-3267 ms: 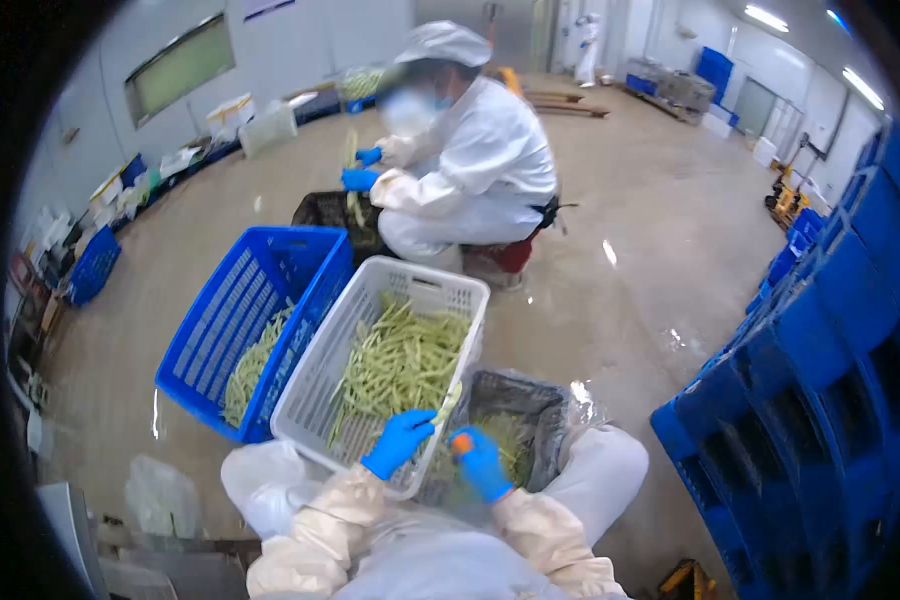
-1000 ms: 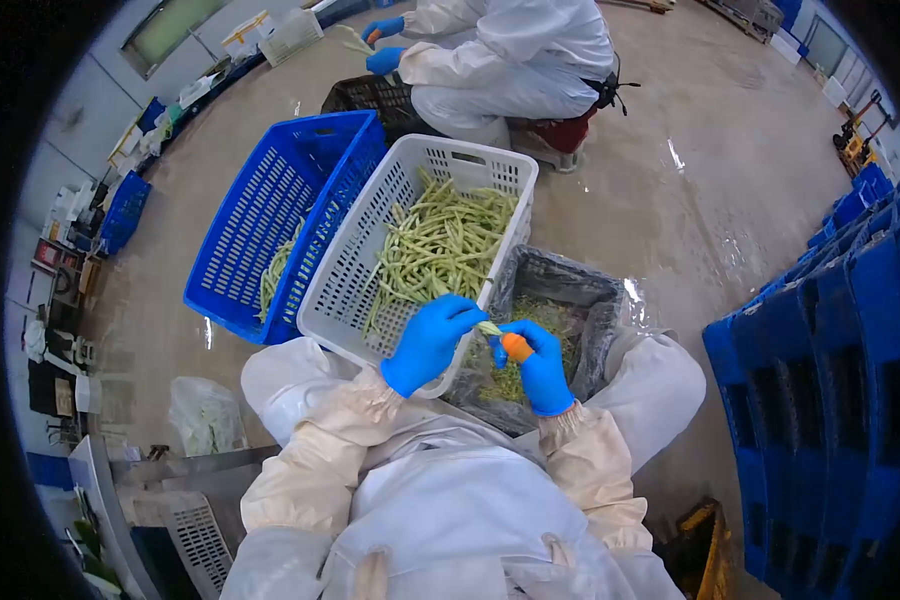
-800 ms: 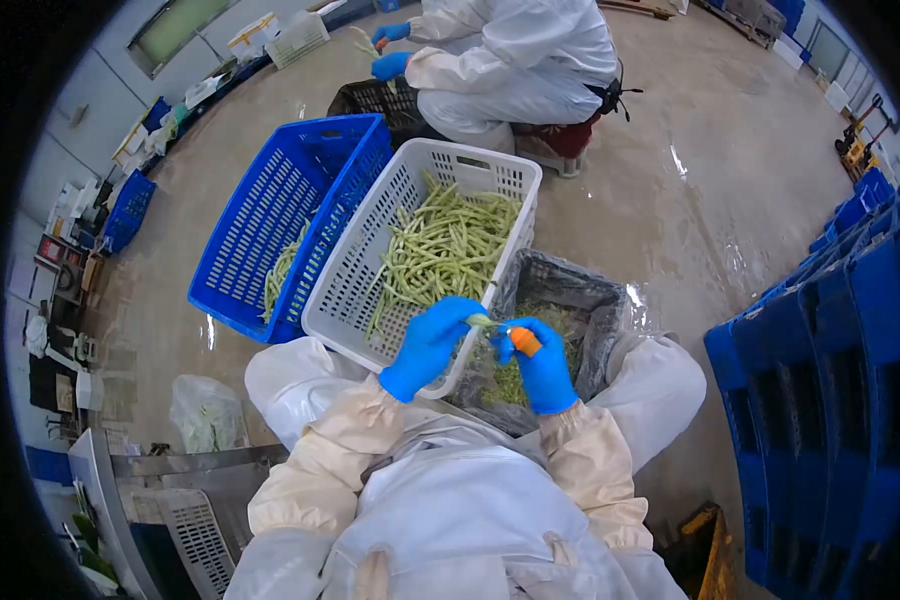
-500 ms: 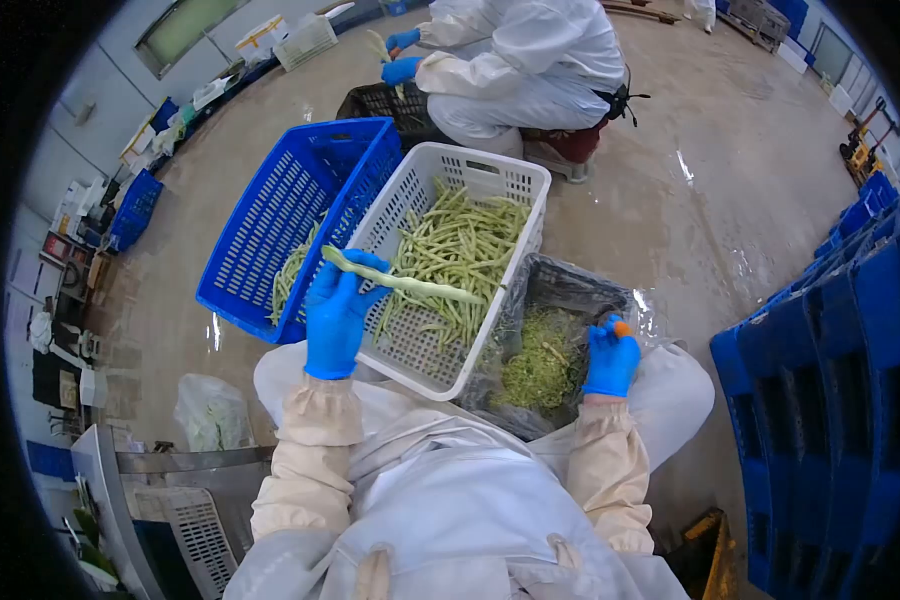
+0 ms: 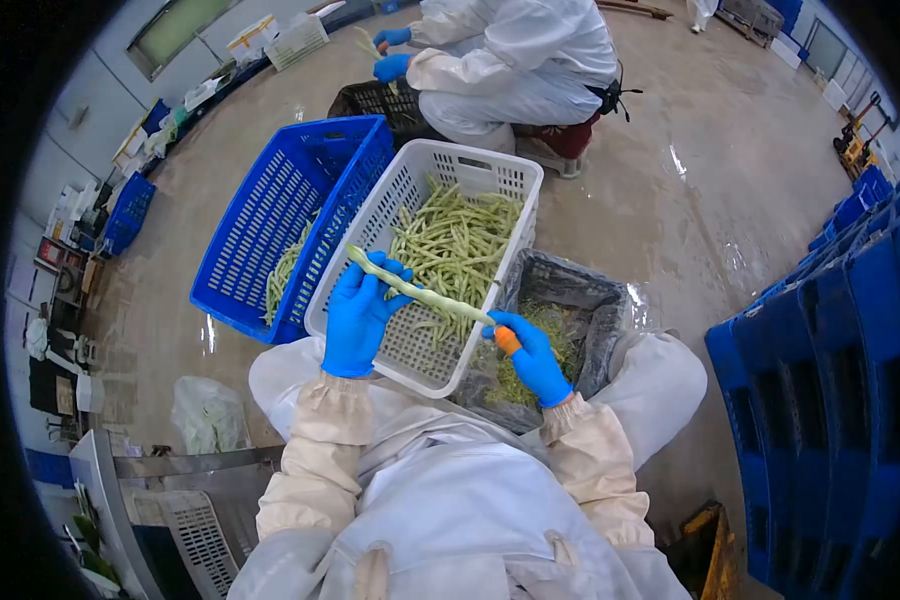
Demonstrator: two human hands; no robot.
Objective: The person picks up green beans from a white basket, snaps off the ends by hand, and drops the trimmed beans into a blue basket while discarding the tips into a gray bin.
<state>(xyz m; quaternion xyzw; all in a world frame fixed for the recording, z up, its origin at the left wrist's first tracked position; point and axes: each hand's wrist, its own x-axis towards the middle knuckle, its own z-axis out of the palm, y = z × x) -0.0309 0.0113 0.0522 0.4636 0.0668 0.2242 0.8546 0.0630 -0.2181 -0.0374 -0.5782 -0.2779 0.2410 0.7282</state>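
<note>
My left hand (image 5: 358, 315) is closed around a long pale green bean (image 5: 420, 293), which slants across in front of the white crate. At the bean's right end is my right hand (image 5: 532, 362), its fingertips right at the tip. A short orange handle (image 5: 508, 341) sticks out of that hand, and whatever part it belongs to is hidden in the fingers. Both hands wear blue gloves. Many more green beans (image 5: 460, 235) lie heaped in the white crate (image 5: 448, 385) under the held bean. Below my right hand, a black-lined bin (image 5: 602, 320) contains green trimmings (image 5: 515, 385).
A blue crate (image 5: 260, 190) with some beans stands left of the white one. Beyond them a person (image 5: 530, 70) in white, wearing blue gloves, sits by a black crate (image 5: 390, 105). Blue pallets (image 5: 810, 400) are stacked at right. A clear bag (image 5: 210, 415) lies at left.
My right hand has moved left and up from over the trimmings bin to the bean's end, bringing the orange handle. My left hand has shifted slightly right with the bean, which tilts more steeply.
</note>
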